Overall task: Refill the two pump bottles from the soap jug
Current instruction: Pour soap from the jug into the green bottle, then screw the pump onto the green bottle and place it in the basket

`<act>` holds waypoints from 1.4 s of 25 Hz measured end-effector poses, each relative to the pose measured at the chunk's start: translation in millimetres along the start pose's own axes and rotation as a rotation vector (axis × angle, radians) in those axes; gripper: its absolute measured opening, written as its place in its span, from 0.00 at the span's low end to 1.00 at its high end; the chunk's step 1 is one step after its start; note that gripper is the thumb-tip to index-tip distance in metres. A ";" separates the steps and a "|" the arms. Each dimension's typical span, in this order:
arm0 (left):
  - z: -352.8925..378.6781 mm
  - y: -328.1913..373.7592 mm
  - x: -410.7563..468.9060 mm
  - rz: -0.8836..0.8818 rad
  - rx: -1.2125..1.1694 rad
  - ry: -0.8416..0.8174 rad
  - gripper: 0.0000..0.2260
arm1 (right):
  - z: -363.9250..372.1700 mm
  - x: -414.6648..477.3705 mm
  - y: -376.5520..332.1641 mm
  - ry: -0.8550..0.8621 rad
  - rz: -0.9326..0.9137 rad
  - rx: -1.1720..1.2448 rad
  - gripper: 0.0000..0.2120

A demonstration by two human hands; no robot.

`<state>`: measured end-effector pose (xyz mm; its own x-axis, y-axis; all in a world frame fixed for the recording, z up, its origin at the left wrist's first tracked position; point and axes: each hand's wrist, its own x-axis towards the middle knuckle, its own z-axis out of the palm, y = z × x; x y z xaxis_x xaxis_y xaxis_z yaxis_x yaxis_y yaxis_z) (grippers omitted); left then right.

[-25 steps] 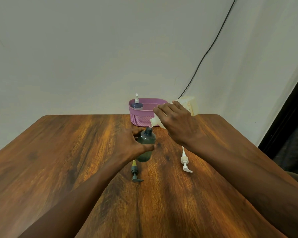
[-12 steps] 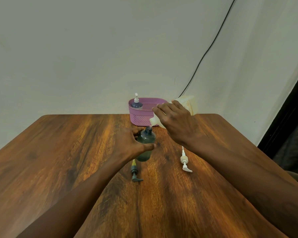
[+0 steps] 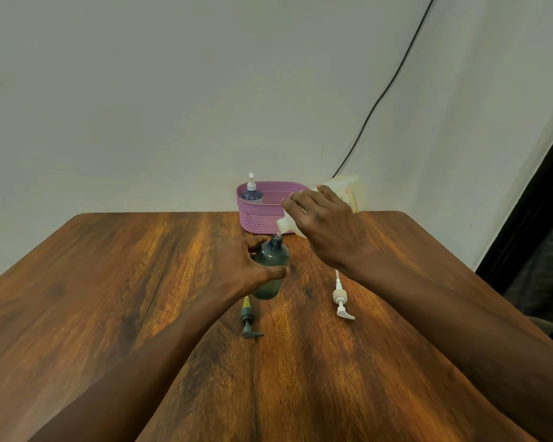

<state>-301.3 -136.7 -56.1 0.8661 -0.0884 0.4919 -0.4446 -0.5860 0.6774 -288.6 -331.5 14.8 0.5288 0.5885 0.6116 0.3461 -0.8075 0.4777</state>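
With the left hand (image 3: 246, 266) grasping the green bottle (image 3: 270, 269) and the right hand (image 3: 323, 224) clenched on the tilted soap jug (image 3: 348, 194), over-tipping could spill soap past the narrow neck.

Left table half (image 3: 93, 282) open; grey pump (image 3: 249, 323), white pump (image 3: 341, 301) obstruct centre.

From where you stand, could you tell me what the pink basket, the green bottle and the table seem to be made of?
Pink woven-pattern basket: likely moulded plastic, matte, with a lattice lower wall. Translucent dark green bottle: probably plastic, see-through. Brown table: wood or wood-look laminate, with streaky grain and a slight sheen.
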 end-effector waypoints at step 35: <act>-12.5 -37.3 -3.4 -0.013 -0.039 0.052 0.31 | 73.7 -32.5 -9.6 -0.436 0.480 0.916 0.43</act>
<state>-290.5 -104.6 -76.2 0.8592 -0.0385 0.5102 -0.4430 -0.5547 0.7043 -252.0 -345.9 -56.2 0.9245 0.2887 0.2489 0.3781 -0.7777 -0.5023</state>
